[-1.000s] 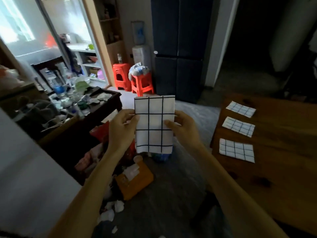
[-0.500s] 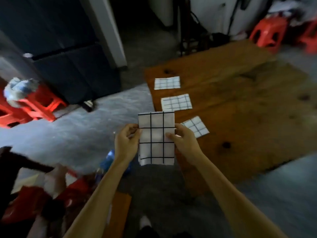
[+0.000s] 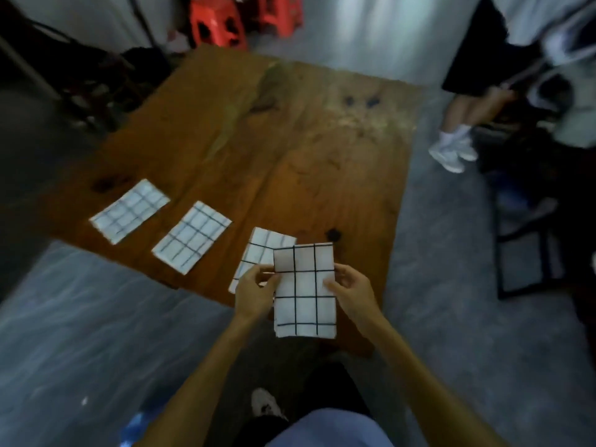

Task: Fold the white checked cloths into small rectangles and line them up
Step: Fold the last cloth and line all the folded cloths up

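Observation:
A folded white checked cloth hangs upright in front of me, above the near edge of the low wooden table. My left hand pinches its left edge and my right hand pinches its right edge. Three folded checked cloths lie in a row along the table's near left side: the far-left cloth, the middle cloth and the nearest cloth, which the held cloth and my left hand partly cover.
Red plastic stools stand beyond the table's far edge. Another person's legs and white shoes are at the table's right side, beside a dark chair frame. Grey floor surrounds the table. My own knee and shoe show at the bottom.
The view has swung right and down, from the cluttered side of the room onto the table. Both hands carried the folded cloth along and now hold it over the table's near edge.

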`<state>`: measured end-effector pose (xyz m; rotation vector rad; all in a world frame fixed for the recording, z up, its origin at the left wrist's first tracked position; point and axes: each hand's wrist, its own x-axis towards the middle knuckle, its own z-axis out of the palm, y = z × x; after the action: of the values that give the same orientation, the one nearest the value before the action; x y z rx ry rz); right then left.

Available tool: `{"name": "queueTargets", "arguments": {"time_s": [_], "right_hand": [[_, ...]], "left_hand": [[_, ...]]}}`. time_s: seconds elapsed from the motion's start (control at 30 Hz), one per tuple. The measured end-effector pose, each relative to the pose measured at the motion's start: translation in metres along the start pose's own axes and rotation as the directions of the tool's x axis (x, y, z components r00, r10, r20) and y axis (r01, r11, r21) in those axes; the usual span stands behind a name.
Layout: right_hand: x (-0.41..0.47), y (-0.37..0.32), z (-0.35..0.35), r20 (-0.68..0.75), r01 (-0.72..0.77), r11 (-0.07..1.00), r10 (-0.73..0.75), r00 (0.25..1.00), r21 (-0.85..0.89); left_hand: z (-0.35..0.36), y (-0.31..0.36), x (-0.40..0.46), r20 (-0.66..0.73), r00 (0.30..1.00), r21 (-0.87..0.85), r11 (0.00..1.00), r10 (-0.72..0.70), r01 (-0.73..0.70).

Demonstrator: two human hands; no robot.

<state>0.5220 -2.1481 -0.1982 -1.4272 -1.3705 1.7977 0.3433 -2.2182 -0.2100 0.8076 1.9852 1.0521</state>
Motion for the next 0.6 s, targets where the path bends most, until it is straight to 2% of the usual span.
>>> {"name": "queueTargets", "arguments": {"time_s": [0.13,0.27,0.37,0.47,0.6], "right_hand": [[0.003,0.021,-0.015,-0.195,-0.082,0.996,0.089,0.977,0.043],[0.019,0.043,-0.02,-0.296,-0.14,0.987,0.157,0.942,0.077],[0.033,0.054,-0.021,-0.336,-0.171,0.982,0.189,0.923,0.081],[0.047,0.062,-0.02,-0.375,-0.212,0.977,0.198,0.906,0.004],[0.057,0.065,-0.018,-0.493,-0.288,0.936,0.157,0.856,-0.202]], "left_hand": [[0.028,-0.005,0.019,0.169,0.985,0.021,1.0,-0.026,0.023],[0.051,-0.012,0.042,0.266,0.961,0.066,0.996,-0.075,0.06],[0.058,-0.02,0.063,0.316,0.946,0.129,0.991,-0.07,0.03],[0.062,-0.024,0.079,0.306,0.949,0.157,0.987,-0.077,0.03],[0.063,-0.022,0.088,0.255,0.962,0.187,0.981,-0.094,0.047]]}}
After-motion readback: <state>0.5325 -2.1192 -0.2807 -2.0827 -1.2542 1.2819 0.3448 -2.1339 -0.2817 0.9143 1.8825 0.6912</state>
